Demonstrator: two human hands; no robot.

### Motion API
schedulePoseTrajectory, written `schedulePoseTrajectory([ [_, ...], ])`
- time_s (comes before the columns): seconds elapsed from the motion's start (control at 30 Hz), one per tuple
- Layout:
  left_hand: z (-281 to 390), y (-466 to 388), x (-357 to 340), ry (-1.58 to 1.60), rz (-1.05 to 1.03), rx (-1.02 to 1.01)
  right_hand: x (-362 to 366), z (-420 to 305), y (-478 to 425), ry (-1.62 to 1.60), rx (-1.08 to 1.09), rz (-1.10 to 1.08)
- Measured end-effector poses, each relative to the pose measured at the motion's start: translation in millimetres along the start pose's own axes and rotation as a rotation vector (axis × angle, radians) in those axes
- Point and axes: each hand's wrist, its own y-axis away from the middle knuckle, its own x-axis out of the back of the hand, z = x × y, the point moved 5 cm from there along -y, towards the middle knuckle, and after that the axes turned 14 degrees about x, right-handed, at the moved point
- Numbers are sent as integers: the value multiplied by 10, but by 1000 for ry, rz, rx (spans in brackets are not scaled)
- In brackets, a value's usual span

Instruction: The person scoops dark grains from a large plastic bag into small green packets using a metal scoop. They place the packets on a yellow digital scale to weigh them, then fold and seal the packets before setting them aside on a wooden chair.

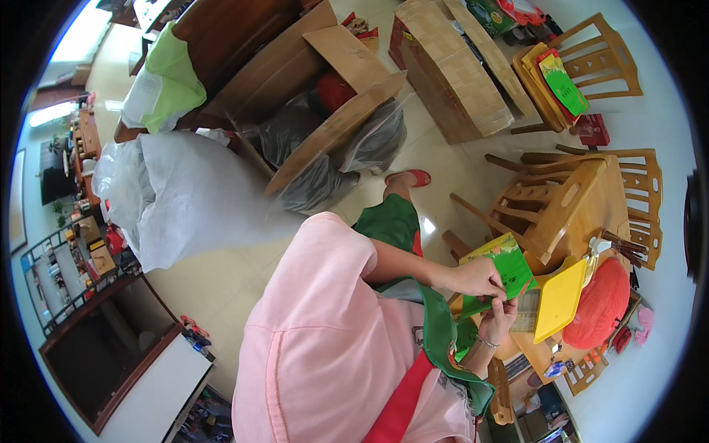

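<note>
My left hand (477, 277) pinches the edge of a green and yellow printed packet (507, 263) with its fingertips. Just below it, my right hand (498, 320), with a bracelet at the wrist, grips the same edge between thumb and fingers. The two hands nearly touch. The packet is held in front of my green apron (437, 315), beside the wooden table (604, 205). Close to the right hand, a yellow plastic tray (560, 302) stands tilted on the table. What the packet contains cannot be seen.
A red plastic bag (598, 304) lies behind the tray. Wooden chairs (532, 202) crowd the table; another chair carries stacked printed packets (562, 83). An open cardboard box (338, 135) with dark plastic-wrapped bundles, a closed carton (451, 66) and a large whitish sack (194, 194) stand on the floor.
</note>
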Motion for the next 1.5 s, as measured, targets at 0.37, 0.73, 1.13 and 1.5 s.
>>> schedulePoseTrajectory([
  [0.37,36,-318,96,-211,-83,173,39,142,-129,76,-43,69],
  [0.73,118,-508,-128,-267,-242,177,251,94,-71,-142,-6,179],
  [1.13,-112,-437,-737,-480,-421,229,569,174,612,-99,48,401],
  [1.5,-251,-328,-1139,-430,-521,333,834,210,1047,-264,58,473],
])
